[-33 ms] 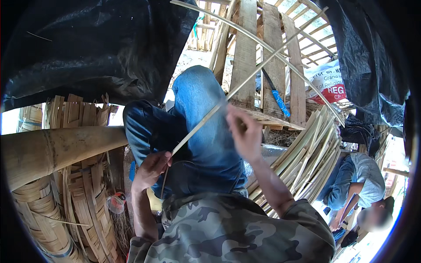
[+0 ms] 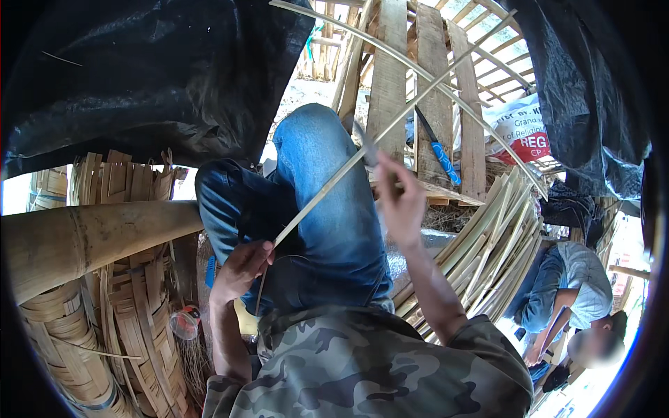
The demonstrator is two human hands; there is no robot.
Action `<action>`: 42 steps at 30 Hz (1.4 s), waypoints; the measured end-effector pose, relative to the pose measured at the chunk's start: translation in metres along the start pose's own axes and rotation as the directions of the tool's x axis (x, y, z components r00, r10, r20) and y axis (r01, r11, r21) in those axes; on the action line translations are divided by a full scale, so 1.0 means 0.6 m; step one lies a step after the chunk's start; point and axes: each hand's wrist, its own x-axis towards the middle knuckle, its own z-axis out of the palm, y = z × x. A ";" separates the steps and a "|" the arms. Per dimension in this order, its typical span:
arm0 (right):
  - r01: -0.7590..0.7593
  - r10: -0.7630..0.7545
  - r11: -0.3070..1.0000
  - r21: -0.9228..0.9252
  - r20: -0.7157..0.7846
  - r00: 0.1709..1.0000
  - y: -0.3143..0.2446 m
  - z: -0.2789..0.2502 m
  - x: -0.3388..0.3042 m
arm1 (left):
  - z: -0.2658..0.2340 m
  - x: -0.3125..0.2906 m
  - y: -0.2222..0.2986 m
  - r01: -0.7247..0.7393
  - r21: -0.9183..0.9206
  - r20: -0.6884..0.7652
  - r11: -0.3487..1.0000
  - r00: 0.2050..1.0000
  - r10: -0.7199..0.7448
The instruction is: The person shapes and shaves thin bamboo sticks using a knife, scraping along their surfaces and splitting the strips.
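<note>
Left: thick bamboo pole [image 2: 90, 240] lies across woven bamboo mats [image 2: 125, 306].
Centre: bamboo strip [image 2: 362, 150] crosses the raised knee [image 2: 313, 181], left hand [image 2: 240, 268] low, right hand [image 2: 401, 202] higher.
Right: bundle of bamboo slats [image 2: 488, 244], another person [image 2: 571, 292] beyond.
Behind: wooden pallet [image 2: 418, 83].

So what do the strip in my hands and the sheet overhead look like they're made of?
Strip: probably split bamboo, pale, matte and thin, bending in a long curve like the stacked slats. Sheet: looks like black plastic film, glossy and wrinkled.
</note>
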 end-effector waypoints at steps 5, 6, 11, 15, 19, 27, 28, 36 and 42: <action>0.371 -0.356 0.920 -0.127 0.130 0.925 0.014 0.015 -0.024 | -0.004 0.003 -0.001 0.037 0.011 0.008 0.999 0.999 -0.037; 0.319 -0.302 0.942 -0.109 0.142 0.942 0.018 0.016 -0.035 | -0.002 0.005 -0.001 0.047 0.010 0.003 0.999 0.999 -0.047; -0.100 0.101 0.995 0.018 -0.063 0.993 0.005 -0.029 0.046 | -0.002 -0.005 0.000 0.018 0.047 -0.016 0.999 1.000 -0.017; 0.025 -0.025 1.000 -0.002 0.048 0.999 0.003 -0.003 0.015 | -0.003 0.002 -0.006 0.035 -0.004 0.004 0.999 0.999 -0.035; 0.277 -0.273 0.961 0.002 0.169 0.947 0.009 0.020 -0.038 | -0.007 0.001 -0.010 0.067 0.015 -0.011 0.998 0.998 -0.067; 0.146 -0.145 0.989 0.001 0.108 0.984 0.016 0.022 -0.029 | -0.005 0.006 -0.006 0.040 0.022 0.004 0.999 0.999 -0.040; 0.218 -0.209 0.975 -0.045 0.154 0.966 0.011 0.025 -0.048 | -0.006 0.004 -0.005 0.064 0.014 0.020 0.998 0.998 -0.065; 0.017 -0.026 0.997 -0.078 -0.114 0.993 0.020 0.001 0.020 | -0.007 0.002 -0.009 0.064 -0.008 0.017 0.998 0.998 -0.064; 0.101 -0.101 0.995 0.014 0.035 0.994 0.014 0.009 -0.011 | -0.002 -0.002 -0.010 0.047 0.018 -0.010 0.999 0.999 -0.047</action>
